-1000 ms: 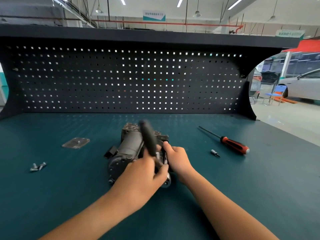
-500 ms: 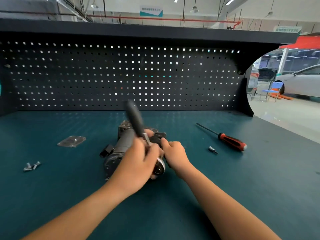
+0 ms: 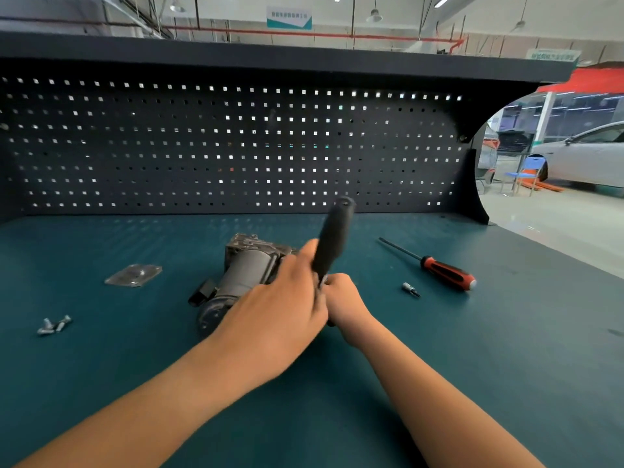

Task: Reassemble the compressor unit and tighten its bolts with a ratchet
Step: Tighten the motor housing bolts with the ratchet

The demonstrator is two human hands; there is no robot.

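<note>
Two loose bolts [image 3: 54,325] are seen near the left edge of the surface [image 3: 101,383], touching each other. A flat metal cover plate [image 3: 133,275] is laid further in, toward the back edge, well apart from the bolts. The compressor unit [image 3: 246,275] is laid on its side at the middle of the surface, with its round end cap pointed at the front edge and a black connector stuck out on its left. Its right side is covered by the left hand [image 3: 277,319], whose fingers are wrapped round the lower part of the ratchet [image 3: 332,238], thumb up along the handle. The black handle is tilted up and to the right, with its tip seen against the pegboard [image 3: 236,146]. The right hand [image 3: 341,298] is pressed against the left hand at the ratchet's lower end. Its fingers are curled, but what is held there cannot be told because the left hand hides it. A small bit [image 3: 410,289] lies right of the hands. A red-and-black screwdriver [image 3: 445,273] lies just beyond the bit, with its shaft pointed at the back edge.
</note>
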